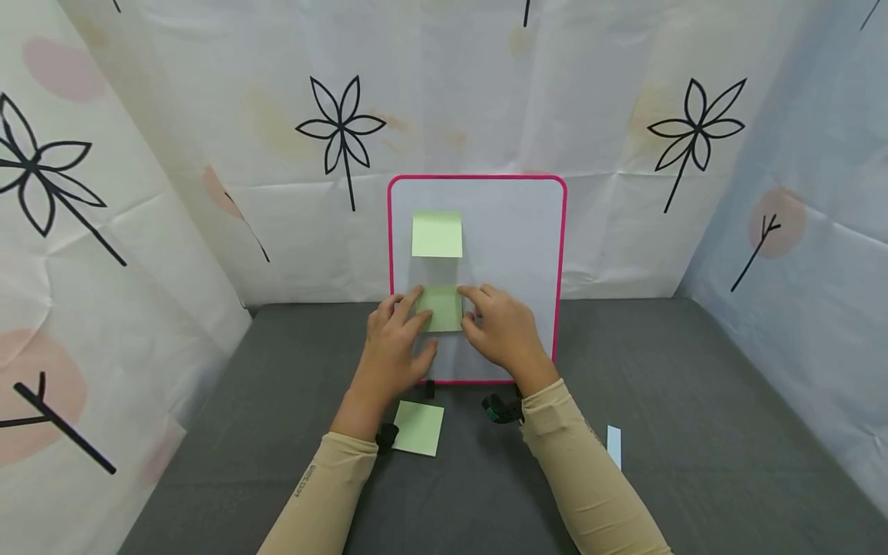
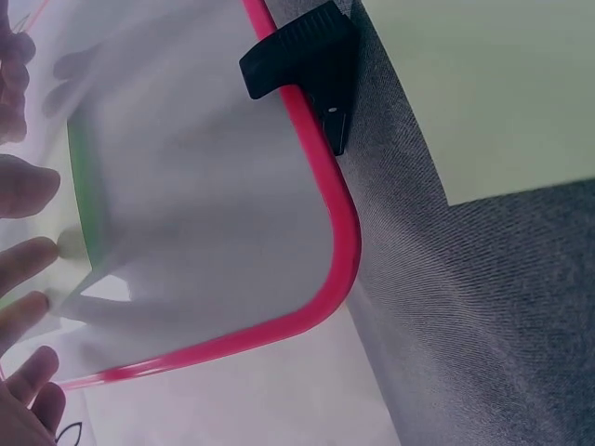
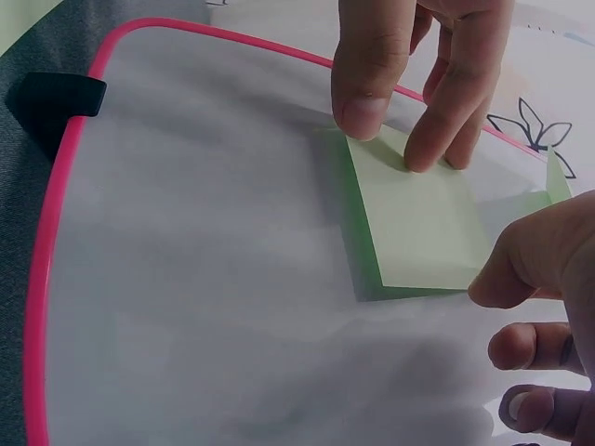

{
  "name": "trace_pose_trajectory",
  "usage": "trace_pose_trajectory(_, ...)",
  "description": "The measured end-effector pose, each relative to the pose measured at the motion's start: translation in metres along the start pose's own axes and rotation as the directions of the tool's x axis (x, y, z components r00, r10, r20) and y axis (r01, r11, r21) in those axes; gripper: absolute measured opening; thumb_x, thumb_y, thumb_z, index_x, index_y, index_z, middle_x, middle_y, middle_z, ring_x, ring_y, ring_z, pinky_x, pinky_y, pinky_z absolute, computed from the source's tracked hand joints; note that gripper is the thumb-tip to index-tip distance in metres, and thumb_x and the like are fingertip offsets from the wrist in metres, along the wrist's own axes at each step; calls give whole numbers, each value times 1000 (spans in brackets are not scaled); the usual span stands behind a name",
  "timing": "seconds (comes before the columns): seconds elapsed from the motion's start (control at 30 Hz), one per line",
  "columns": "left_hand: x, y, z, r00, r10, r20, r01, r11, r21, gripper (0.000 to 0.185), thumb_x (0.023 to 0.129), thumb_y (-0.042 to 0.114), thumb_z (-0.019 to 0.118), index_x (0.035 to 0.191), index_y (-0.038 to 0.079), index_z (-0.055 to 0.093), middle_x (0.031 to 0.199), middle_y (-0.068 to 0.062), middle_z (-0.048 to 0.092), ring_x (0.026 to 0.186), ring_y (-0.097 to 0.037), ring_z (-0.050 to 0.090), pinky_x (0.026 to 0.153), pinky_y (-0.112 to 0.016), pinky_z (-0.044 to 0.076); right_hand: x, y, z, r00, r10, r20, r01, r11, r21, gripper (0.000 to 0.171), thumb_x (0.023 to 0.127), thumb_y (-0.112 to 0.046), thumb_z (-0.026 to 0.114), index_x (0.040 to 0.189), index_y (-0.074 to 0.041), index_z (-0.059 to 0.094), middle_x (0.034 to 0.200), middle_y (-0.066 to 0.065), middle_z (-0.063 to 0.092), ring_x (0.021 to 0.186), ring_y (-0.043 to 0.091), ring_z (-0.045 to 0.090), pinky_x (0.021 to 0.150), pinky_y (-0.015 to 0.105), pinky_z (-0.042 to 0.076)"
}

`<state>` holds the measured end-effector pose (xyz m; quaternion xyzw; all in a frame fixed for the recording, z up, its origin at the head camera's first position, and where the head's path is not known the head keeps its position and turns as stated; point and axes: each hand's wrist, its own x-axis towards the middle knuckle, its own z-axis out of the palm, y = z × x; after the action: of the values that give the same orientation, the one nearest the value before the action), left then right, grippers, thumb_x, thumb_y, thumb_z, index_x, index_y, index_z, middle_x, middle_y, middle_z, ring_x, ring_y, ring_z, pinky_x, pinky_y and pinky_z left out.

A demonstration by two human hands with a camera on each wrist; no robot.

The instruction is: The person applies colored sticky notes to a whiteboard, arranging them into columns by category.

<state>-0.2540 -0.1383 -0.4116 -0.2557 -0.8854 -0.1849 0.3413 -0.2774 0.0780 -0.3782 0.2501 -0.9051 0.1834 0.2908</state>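
Observation:
A pale green sticky note lies against the upright whiteboard, below another green sticky note whose lower edge lifts off the surface. My left hand touches the lower note's left side with spread, fairly straight fingers. On the other side, my right hand reaches a forefinger to the note's upper right corner. The right wrist view shows the fingertips of the left hand on the note, and one edge standing slightly off the board. The right hand touches its corner there.
On the grey table lies a pad-like green sticky note, beside the left wrist. A light blue strip is near the right forearm. A black clip grips the board's pink rim. Patterned cloth stands behind.

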Motion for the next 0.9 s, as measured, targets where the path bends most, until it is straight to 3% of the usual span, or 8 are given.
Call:
trace_pose_trajectory(0.5,3,8,2,999,31,-30,-33,998,-61,31,87,17,83,116,5,79,150,-19,59,132,-44,50,100,-64,44,-8,-2,-29,1000,-10,8,9,998,69,28,95,-13,69,121,-12,79,88,6,67,62,14,51,49,27,40)
trace_pose_trajectory(0.7,6,16,10,998,58,-17,-59,994,-92,27,86,15,83,112,6,81,145,-18,62,132,-42,52,100,-64,46,-25,16,-46,998,-52,30,52,999,3,24,94,-13,71,116,-11,81,89,4,69,61,13,51,49,27,40)
trace_pose_trajectory(0.9,6,27,19,996,79,29,-75,990,-123,24,86,13,82,110,8,81,142,-17,65,131,-38,53,101,-61,48,-51,42,-56,997,-27,74,30,999,-34,21,93,-13,73,112,-11,81,89,3,69,60,9,49,50,25,39)
